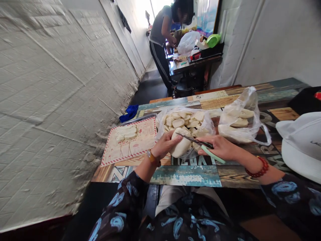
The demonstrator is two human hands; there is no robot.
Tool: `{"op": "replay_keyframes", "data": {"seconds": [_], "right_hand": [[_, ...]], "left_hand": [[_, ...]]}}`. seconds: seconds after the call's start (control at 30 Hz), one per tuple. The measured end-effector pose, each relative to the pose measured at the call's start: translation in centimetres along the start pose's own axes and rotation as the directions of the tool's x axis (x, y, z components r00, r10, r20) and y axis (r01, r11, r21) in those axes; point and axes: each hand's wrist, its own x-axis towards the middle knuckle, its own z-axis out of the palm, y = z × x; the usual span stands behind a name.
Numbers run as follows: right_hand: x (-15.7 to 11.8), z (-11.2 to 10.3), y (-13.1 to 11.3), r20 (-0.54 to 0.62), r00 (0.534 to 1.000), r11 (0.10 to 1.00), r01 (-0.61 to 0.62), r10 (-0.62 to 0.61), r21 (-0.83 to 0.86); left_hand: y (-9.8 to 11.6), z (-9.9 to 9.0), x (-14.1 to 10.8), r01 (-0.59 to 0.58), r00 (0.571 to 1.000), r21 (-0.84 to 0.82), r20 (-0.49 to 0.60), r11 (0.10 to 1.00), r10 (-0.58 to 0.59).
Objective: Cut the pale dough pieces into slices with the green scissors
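Note:
My left hand [164, 144] holds a large white, rounded piece of food [180, 147] over the near edge of a plastic bag. My right hand [217, 147] grips scissors [212, 154] with pale green handles, and their dark blades lie against the top of that white piece. Behind both hands, the open clear bag [208, 123] is full of cut white slices [178, 123]. To the left, some white pieces [129, 132] rest on a printed paper [140, 142] with a red striped border, which lies partly over a metal tray.
Another plastic bag [253, 97] with long white pieces stands right of my right hand. A white cap [302, 144] sits at the right edge, a blue cloth [129, 113] at the table's far left. Beyond, a person [162, 33] bends over a cluttered second table [185, 65].

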Motion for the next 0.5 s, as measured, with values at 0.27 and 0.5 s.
{"op": "replay_keyframes", "data": {"seconds": [0.27,0.5], "right_hand": [[-0.43,-0.03,0.42,0.004,1.0,1.0,0.01,-0.01,-0.014],[-0.07,-0.4,0.13,0.038,0.999,0.999,-0.02,0.021,-0.046]], "left_hand": [[0.19,0.01,-0.12,0.006,1.0,-0.026,0.013,1.0,-0.005],[0.05,-0.2,0.14,-0.003,1.0,-0.067,-0.016,0.998,0.002]]}}
